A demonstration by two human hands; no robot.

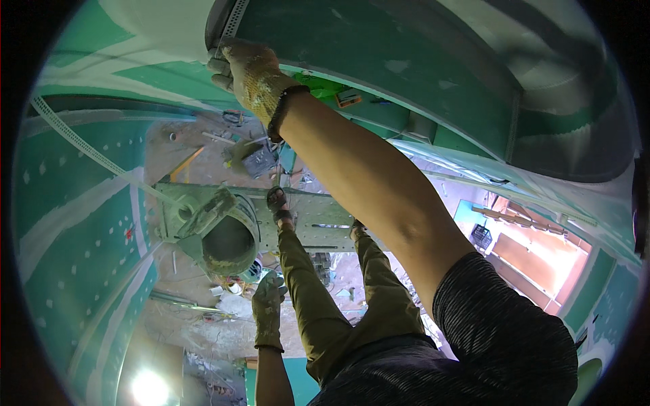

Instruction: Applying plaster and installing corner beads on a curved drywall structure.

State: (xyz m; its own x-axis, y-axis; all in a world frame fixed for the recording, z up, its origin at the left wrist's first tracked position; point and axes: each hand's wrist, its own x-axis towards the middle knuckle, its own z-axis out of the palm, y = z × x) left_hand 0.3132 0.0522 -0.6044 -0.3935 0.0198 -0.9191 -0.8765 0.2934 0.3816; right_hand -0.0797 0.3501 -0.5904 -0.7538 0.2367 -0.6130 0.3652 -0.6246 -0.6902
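Note:
My gloved right hand (247,74) is raised to a curved edge overhead, fingers curled round a perforated strip (233,21) beside a dark green board (393,51). My gloved left hand (269,298) hangs low beside my leg, fingers bent; what it holds, if anything, is too small to make out. Below, a bucket (230,247) with trowel-like tools (213,213) across its rim rests on a plank platform (311,216), where my feet stand. Another long perforated strip (88,139) slants down past the left wall toward the bucket.
Green boarded walls with white joint patches (64,223) curve along the left. A recessed ledge with small items (349,98) lies under the overhead board. The floor far below holds scattered debris (203,155). A bright opening (542,264) shows at right, a lamp (149,387) at lower left.

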